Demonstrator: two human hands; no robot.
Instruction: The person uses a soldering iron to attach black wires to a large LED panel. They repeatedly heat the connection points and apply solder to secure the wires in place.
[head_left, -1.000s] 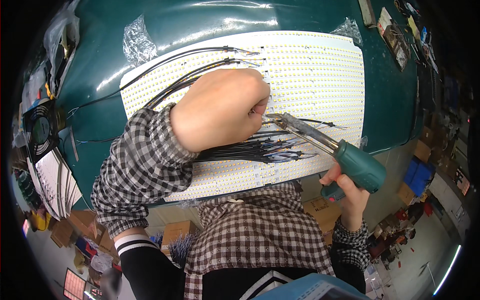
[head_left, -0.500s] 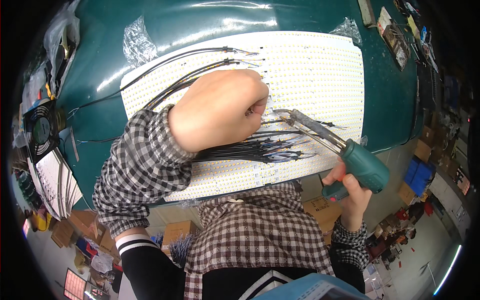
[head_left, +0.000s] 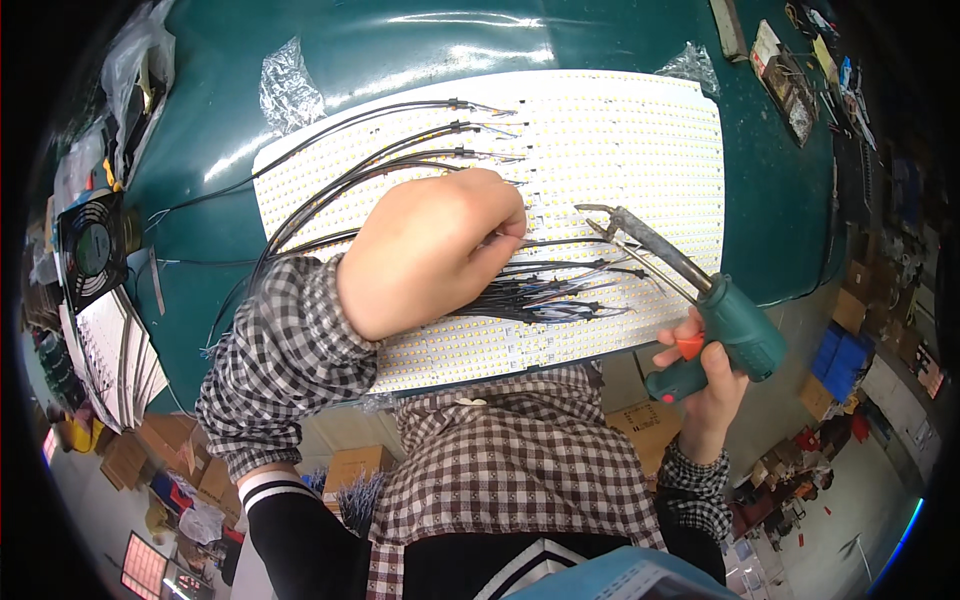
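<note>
A large white LED panel dotted with small yellow chips lies on the green table. Several black wires fan across it from the left. My left hand rests on the panel's middle, fingers pinched on a thin wire. My right hand grips a green soldering gun with an orange trigger. Its metal tip hovers just right of my left fingers, apart from them. A bundle of loose black wire ends lies below the tip.
A black cooling fan and a stack of white LED strips sit at the left edge. Clear plastic bags lie at the table's back. Small boxes and tools crowd the far right corner. Cardboard boxes stand on the floor below.
The soldering gun has drawn back to the right and upward, its tip moving away from my left fingers. My left hand has stayed in place on the panel.
</note>
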